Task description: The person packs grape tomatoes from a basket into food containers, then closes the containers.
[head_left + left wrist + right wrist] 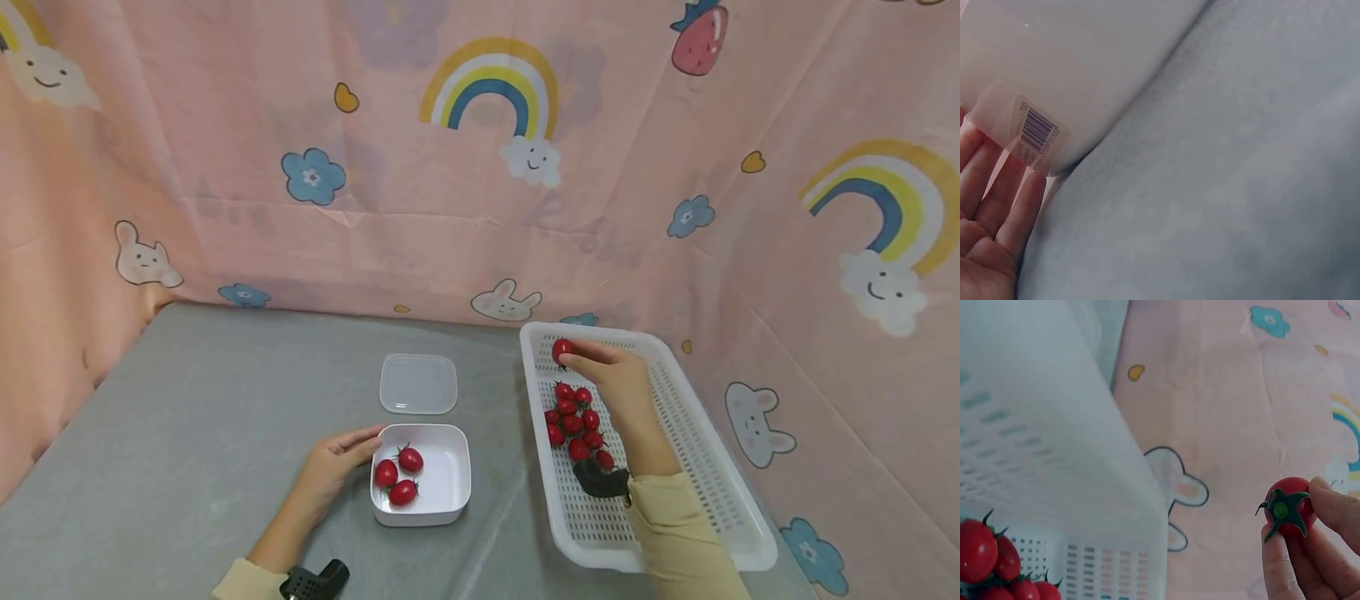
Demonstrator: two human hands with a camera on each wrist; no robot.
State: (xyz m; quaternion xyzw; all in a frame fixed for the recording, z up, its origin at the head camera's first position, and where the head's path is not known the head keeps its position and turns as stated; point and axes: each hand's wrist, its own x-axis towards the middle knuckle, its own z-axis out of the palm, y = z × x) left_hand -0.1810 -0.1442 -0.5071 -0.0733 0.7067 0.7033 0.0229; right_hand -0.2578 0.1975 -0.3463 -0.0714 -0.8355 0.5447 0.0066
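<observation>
My right hand (618, 387) pinches a cherry tomato (562, 351) over the far end of the white plastic basket (720, 500). In the right wrist view, this tomato (1287, 509) shows its green calyx between thumb and fingertips. Several more cherry tomatoes (572, 424) lie in the basket below that hand. With fairly straight fingers, my left hand (335, 467) touches the left side of a square white container (442, 517), near its far corner. Three cherry tomatoes (402, 492) rest inside the container. A barcode label (1038, 131) shows on the container by the left fingers.
A translucent lid (417, 384) lies flat on the grey tabletop (187, 433), just behind the container. Pink printed curtain (412, 258) hangs along the back and sides of the table. Dark camera bands (315, 581) sit at both wrists.
</observation>
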